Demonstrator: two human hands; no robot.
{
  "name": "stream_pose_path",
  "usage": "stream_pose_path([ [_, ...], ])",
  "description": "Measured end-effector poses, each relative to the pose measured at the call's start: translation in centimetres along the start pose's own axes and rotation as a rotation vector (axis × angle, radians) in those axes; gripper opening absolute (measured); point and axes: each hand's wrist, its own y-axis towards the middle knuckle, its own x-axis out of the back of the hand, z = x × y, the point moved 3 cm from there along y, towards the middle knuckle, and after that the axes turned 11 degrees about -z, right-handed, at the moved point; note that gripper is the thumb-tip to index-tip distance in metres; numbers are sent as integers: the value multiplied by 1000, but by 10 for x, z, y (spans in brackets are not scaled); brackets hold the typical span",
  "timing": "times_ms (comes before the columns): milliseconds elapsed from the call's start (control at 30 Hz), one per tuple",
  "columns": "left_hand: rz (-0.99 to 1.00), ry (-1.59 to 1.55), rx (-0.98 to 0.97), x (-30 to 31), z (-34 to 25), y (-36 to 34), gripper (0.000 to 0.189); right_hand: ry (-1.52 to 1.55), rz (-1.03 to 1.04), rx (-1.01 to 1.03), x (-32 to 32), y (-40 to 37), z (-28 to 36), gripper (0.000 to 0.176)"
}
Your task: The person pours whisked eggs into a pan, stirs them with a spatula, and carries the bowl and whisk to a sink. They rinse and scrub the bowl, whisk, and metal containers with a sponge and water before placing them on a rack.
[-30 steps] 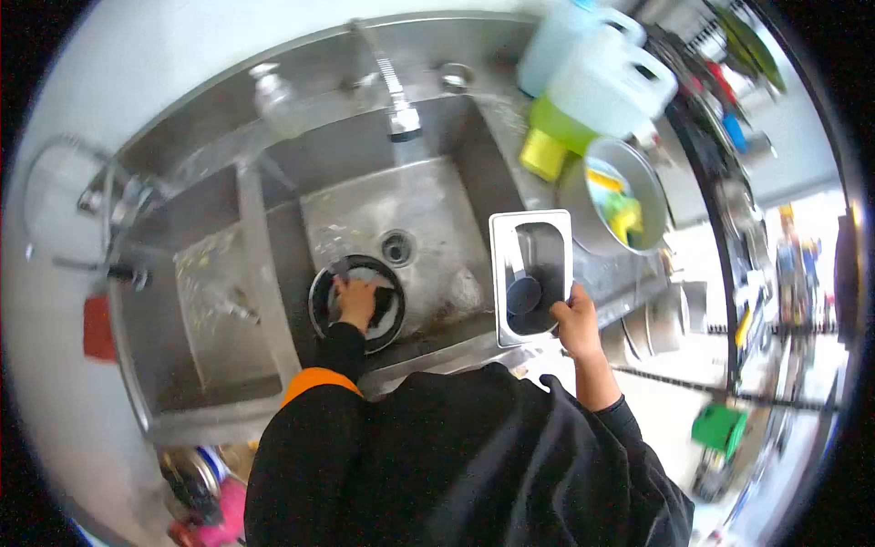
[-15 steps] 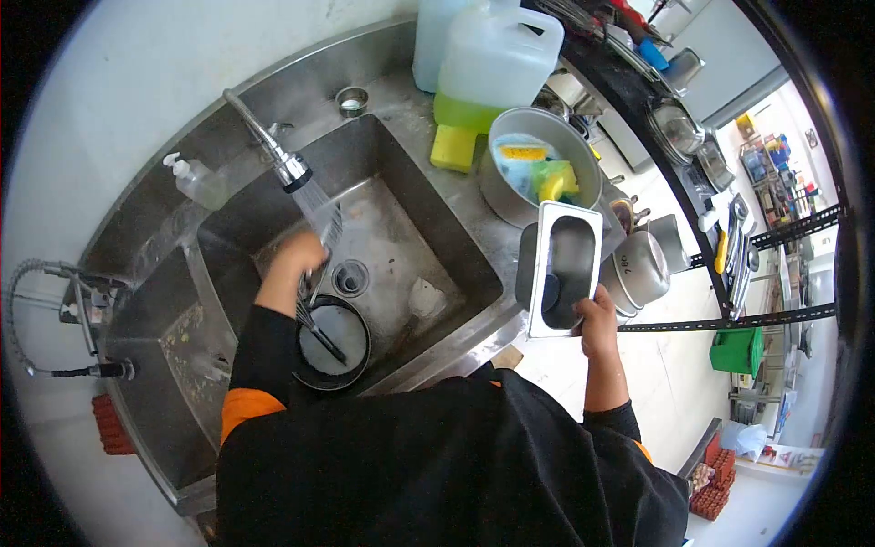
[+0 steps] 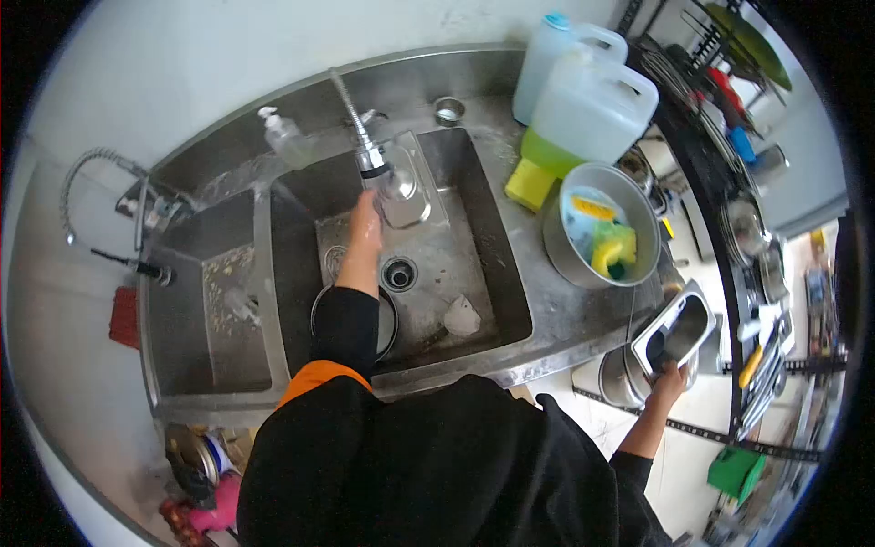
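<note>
In the sink (image 3: 501, 283), my left hand (image 3: 366, 228) is closed on the edge of a flat rectangular steel lid (image 3: 415, 211). The lid is tilted under the faucet (image 3: 371, 162), and water splashes on it. Below my left forearm, a dark round pan (image 3: 389, 330) is partly hidden, with wire loops, seemingly a whisk (image 3: 335, 262), beside it. Off to the right, my right hand (image 3: 670, 381) grips the rim of a deep rectangular steel food pan (image 3: 690, 339). That pan is held tilted above metal pots (image 3: 620, 378) beyond the counter.
A round pot (image 3: 597, 273) with soapy water and sponges stands right of the sink. Behind it are a yellow sponge (image 3: 530, 185) and plastic jugs (image 3: 592, 114). A soap bottle (image 3: 284, 139) and small steel cup (image 3: 448, 111) sit along the back. Whitish scrap (image 3: 462, 316) lies in the basin.
My left hand has gone from beside the whisk to holding the flat lid under the faucet. My right hand has carried the food pan outward to the right, over the pots. The view has shifted.
</note>
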Motion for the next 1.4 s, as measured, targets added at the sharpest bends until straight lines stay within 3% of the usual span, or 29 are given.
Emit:
stream_pose_path([
  [33,4,-15,-29,3,3,-11,34,155,-7,-151,-3,-7,16,30],
  [67,11,-29,-59,6,4,-21,35,89,8,-260,-5,-10,28,33],
  [167,-40,-160,-3,21,-8,-56,40,68,0,-194,-13,11,16,13],
  [300,38,-360,88,37,-7,-60,34,108,68,-164,-25,25,19,12],
  [433,-81,6,0,42,-5,-66,49,158,64,-129,-34,36,17,12],
  [467,-226,161,17,42,0,-69,52,153,63,-96,-36,49,3,12],
  [500,-239,94,139,39,7,-74,52,152,59,-63,-38,62,-10,12],
  [567,-259,-42,383,16,-10,-131,52,52,94,-119,-37,77,-23,29],
  [633,135,-467,537,29,56,-85,52,11,117,-167,-39,78,-20,38],
  [700,839,-958,759,47,108,-47,54,28,125,-211,-39,60,9,38],
  [767,784,-1079,995,27,111,-52,51,78,106,-206,-41,55,14,36],
  [867,921,-968,1037,-4,84,-69,60,117,145,-198,-45,55,13,37],
  [1000,939,-883,1031,-45,48,-106,69,242,69,-71,-51,76,-26,10],
  [1200,956,-852,1004,-76,54,-91,71,125,55,-112,-54,49,30,8],
  [1300,1038,-825,1004,-84,42,-75,71,151,22,-76,-54,66,8,9],
  [1400,1106,-799,982,-88,30,-59,72,70,62,-168,-50,75,-1,39],
])
